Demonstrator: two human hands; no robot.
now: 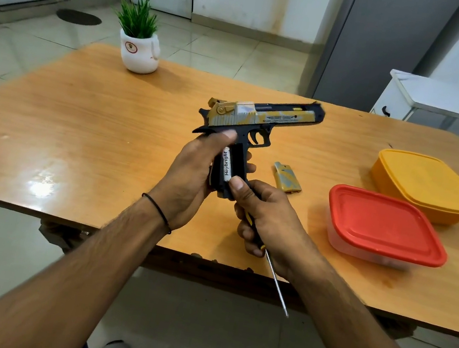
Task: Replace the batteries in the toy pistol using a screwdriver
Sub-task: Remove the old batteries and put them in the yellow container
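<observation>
Wooden table [80, 120] carries the loose battery cover [287, 177], just right of the pistol grip. Your left hand [192, 174] holds the toy pistol [261, 115] above the table, fingers wrapped round the grip, barrel pointing right and the open compartment facing you. One battery [226, 165] sits in the left slot. Its long axis runs along the grip, top end just below your left thumb, bottom end toward you. The slot beside it appears empty.

Your right hand [269, 219] is nearer that bottom end. Its thumb tip touches it, while the other fingers clench the screwdriver [277, 283], shaft pointing down and away from the pistol. Any push or lift should therefore act from the bottom end. Whether this battery is old or new cannot be told.
</observation>
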